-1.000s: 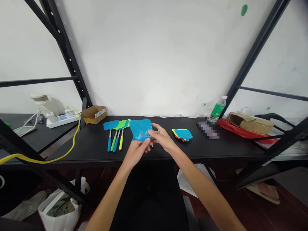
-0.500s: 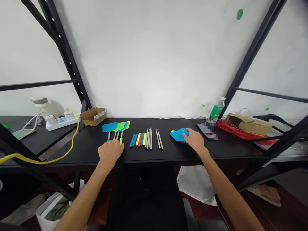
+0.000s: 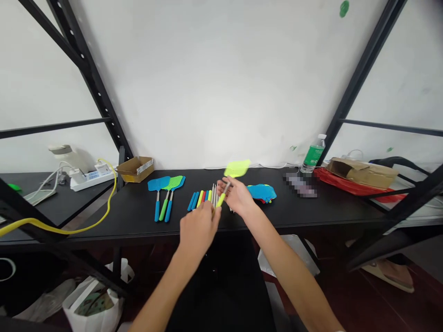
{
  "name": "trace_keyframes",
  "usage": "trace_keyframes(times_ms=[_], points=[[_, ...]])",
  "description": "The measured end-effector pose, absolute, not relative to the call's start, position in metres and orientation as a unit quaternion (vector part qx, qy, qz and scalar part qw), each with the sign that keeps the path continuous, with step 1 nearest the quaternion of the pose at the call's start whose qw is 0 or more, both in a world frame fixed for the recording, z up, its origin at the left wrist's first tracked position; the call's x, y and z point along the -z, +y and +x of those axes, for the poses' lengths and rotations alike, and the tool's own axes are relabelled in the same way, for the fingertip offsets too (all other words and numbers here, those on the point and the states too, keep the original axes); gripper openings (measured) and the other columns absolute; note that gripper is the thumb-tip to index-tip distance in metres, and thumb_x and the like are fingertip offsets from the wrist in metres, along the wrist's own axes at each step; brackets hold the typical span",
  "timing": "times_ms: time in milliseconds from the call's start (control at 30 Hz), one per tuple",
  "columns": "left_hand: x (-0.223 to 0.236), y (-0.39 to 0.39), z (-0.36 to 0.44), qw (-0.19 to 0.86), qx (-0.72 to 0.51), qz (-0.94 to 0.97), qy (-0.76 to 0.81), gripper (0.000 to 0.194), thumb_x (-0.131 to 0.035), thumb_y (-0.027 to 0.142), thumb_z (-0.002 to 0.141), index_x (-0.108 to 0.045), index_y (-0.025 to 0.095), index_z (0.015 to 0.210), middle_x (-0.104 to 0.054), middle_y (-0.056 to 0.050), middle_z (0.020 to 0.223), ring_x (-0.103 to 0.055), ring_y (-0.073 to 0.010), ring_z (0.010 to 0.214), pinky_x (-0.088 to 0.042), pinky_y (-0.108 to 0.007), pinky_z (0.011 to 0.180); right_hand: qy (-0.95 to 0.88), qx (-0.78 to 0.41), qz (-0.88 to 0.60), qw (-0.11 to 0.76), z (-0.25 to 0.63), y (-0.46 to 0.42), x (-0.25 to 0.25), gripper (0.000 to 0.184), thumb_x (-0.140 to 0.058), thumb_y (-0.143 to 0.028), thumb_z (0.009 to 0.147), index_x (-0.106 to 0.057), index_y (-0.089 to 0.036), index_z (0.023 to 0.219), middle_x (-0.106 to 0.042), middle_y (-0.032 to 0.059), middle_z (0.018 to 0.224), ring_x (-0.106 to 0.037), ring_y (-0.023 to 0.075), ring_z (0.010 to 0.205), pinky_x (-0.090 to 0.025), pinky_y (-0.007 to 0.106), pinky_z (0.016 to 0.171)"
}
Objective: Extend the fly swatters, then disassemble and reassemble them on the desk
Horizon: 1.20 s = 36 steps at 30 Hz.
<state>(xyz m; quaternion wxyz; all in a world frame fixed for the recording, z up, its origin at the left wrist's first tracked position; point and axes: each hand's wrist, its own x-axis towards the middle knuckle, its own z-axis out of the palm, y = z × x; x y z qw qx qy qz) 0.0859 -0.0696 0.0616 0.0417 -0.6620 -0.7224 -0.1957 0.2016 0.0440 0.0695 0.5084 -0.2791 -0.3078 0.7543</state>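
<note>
My left hand grips the lower end of the handle of a yellow-green fly swatter, held up over the black table. My right hand pinches the same swatter's metal shaft just above the yellow grip. Its mesh head points up and to the right. Under my hands lie several loose coloured grips and metal rods. A stack of swatter heads, blue on top, lies just right of my right hand. Three finished swatters lie to the left.
A small cardboard box and a power strip with a yellow cable sit at left. A green-labelled bottle, a blurred flat object and a brown box on red material are at right. Black rack posts frame both sides.
My left hand took the yellow-green swatter from the group at left and brought it to the middle. My right hand left the stack of heads and closed on its shaft.
</note>
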Motion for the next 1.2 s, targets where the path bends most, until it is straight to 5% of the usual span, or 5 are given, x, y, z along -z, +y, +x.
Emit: trace_keyframes(times_ms=[167, 500, 733, 1033, 1200], points=[[-0.044, -0.074, 0.109, -0.006, 0.224, -0.707, -0.670, 0.043, -0.029, 0.043, 0.102, -0.053, 0.020, 0.075, -0.060, -0.007, 0.070, -0.056, -0.0206, 0.061, -0.018, -0.030, 0.055, -0.184, -0.794, -0.222, 0.535, 0.209, 0.055, -0.084, 0.025, -0.048, -0.029, 0.101, -0.051, -0.019, 0.078, -0.016, -0.0137, 0.044, -0.011, 0.0049, 0.033, -0.013, 0.016, 0.030], [-0.036, -0.069, 0.108, -0.537, 0.515, -0.501, -0.441, 0.052, -0.038, 0.062, 0.094, -0.036, 0.021, 0.063, -0.024, 0.007, 0.051, -0.017, -0.0089, 0.045, -0.015, -0.026, 0.047, -0.232, -0.801, -0.127, 0.537, 0.210, 0.057, -0.092, 0.030, -0.054, -0.042, 0.099, -0.049, -0.021, 0.079, -0.007, -0.0132, 0.049, -0.005, 0.0054, 0.036, -0.009, 0.016, 0.032], [-0.049, -0.089, 0.113, -0.759, 0.565, -0.226, -0.231, 0.047, -0.048, 0.049, 0.097, -0.037, 0.019, 0.062, -0.018, 0.010, 0.047, -0.010, -0.0060, 0.042, -0.019, -0.022, 0.043, -0.251, -0.821, -0.067, 0.508, 0.197, 0.052, -0.103, 0.029, -0.051, -0.043, 0.100, -0.048, -0.021, 0.081, -0.006, -0.0131, 0.049, -0.003, 0.0060, 0.037, -0.006, 0.017, 0.033], [-0.051, -0.116, 0.129, -0.798, 0.599, -0.042, -0.053, 0.043, -0.036, 0.036, 0.103, -0.035, 0.020, 0.063, -0.016, 0.010, 0.047, -0.017, -0.0070, 0.038, -0.021, -0.021, 0.041, -0.271, -0.848, -0.042, 0.454, 0.185, 0.043, -0.106, 0.029, -0.042, -0.037, 0.104, -0.046, -0.021, 0.080, -0.004, -0.0125, 0.051, 0.001, 0.0066, 0.039, -0.003, 0.018, 0.033], [-0.020, -0.142, 0.121, -0.762, 0.589, -0.190, -0.188, 0.049, -0.042, 0.051, 0.098, -0.030, 0.022, 0.060, -0.015, 0.009, 0.044, -0.011, -0.0088, 0.040, -0.021, -0.022, 0.041, -0.246, -0.795, -0.106, 0.544, 0.217, 0.077, -0.112, 0.032, -0.036, -0.034, 0.106, -0.042, -0.022, 0.077, -0.008, -0.0127, 0.048, -0.005, 0.0066, 0.036, -0.009, 0.015, 0.033]])
